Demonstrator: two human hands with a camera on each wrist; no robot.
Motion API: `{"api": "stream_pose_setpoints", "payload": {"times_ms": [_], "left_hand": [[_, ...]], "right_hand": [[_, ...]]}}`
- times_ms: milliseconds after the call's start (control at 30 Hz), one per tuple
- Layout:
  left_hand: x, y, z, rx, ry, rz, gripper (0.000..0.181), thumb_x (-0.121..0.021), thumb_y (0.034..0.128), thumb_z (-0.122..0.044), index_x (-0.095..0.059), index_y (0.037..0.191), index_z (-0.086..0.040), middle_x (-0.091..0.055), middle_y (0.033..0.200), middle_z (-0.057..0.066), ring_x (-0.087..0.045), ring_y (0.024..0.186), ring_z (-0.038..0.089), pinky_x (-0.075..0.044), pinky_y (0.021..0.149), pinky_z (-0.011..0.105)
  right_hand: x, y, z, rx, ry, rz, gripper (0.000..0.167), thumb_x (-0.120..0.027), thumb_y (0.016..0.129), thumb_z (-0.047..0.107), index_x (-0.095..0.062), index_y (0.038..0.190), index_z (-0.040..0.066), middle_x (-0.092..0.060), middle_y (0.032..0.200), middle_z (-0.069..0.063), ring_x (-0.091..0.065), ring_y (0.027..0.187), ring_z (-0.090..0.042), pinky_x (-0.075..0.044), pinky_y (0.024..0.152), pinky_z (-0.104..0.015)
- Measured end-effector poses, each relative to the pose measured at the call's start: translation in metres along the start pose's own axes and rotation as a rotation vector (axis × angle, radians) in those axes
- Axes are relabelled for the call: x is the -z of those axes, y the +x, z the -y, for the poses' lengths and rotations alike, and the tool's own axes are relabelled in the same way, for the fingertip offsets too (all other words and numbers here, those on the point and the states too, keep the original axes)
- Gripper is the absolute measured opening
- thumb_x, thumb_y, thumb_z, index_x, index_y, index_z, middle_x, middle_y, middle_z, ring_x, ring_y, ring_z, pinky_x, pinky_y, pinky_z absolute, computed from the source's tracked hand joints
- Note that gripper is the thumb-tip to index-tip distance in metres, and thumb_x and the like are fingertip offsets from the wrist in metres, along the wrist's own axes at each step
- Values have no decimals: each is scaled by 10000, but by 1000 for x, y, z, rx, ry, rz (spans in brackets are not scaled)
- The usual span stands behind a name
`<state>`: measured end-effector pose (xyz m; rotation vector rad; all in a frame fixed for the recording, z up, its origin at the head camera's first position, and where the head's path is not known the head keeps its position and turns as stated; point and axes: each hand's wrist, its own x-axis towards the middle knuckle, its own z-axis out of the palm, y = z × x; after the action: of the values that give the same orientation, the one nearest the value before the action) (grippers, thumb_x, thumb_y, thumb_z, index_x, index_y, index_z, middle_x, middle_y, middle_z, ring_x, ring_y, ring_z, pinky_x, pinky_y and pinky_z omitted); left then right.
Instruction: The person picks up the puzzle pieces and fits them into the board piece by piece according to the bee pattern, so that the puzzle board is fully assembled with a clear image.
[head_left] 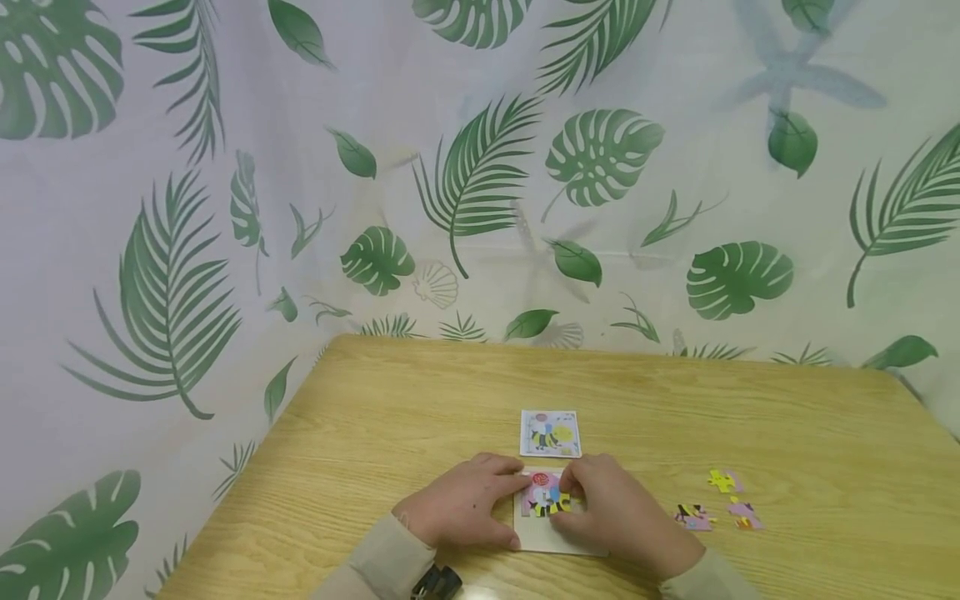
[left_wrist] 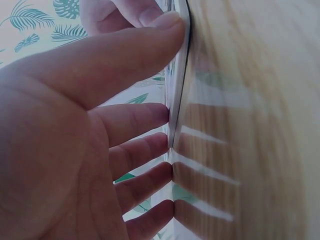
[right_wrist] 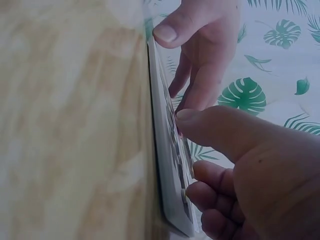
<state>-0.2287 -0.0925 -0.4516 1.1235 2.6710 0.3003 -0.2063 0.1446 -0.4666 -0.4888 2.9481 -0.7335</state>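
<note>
A white puzzle board point(head_left: 551, 537) lies on the table with joined pieces point(head_left: 546, 500) on its upper part, showing a bee and a red balloon. My left hand point(head_left: 468, 504) rests at the board's left side; in the left wrist view this hand point(left_wrist: 75, 120) has its thumb on the board's edge and its other fingers extended, tips down. My right hand point(head_left: 626, 512) is over the board's right side. Its thumb and curled fingers pinch at the pieces' right edge, and the right wrist view shows this hand point(right_wrist: 260, 170) close on them, largely hiding the piece between.
Just beyond the board lies a card point(head_left: 551, 433) with a similar bee picture. To the right are loose pieces: a yellow one point(head_left: 722, 480), a black-and-pink one point(head_left: 693, 518) and a pink one point(head_left: 745, 515). A leaf-patterned curtain point(head_left: 480, 167) hangs behind the table point(head_left: 360, 417).
</note>
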Motion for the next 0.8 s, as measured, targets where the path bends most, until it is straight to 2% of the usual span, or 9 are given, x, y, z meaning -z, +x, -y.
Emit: {"api": "stream_pose_setpoints", "payload": {"times_ms": [467,533,733,800], "left_hand": [[2,-2,-5,-6,-7,-6,782,-765,854,-523,-491,1522,-223,-391,1582,-15,-350,1442,186,-349,1144,375],[1,-3,-8,-25,-6,-16,782,-774,850,-506,-491,1522,-224,-387,1583,-14,-347,1443,182,-348,1145,372],[0,-4,-15,-139,40,-27,715,-737,880,-516,-516,1506,-251,-398,1574,-43,-366,1424,165,-368,1126,351],[-1,-4,-16,-151,54,-23,699,-722,890,-529,-519,1504,-262,-386,1581,-50,-361,1424,167,-372,1122,352]], "right_hand": [[-2,-5,3,40,-67,-33,362,-855,734,426,-613,901,214,-509,867,104,-454,860,-138,-458,768,-368],[-2,-5,3,45,-63,-29,363,-853,739,430,-614,905,212,-510,876,105,-452,862,-136,-458,766,-368],[-3,-4,2,65,-67,-38,369,-849,747,440,-611,907,209,-497,861,105,-442,849,-134,-444,731,-351],[-3,-4,1,69,-68,-40,376,-850,746,447,-611,914,210,-497,864,107,-443,851,-134,-442,728,-350]]}}
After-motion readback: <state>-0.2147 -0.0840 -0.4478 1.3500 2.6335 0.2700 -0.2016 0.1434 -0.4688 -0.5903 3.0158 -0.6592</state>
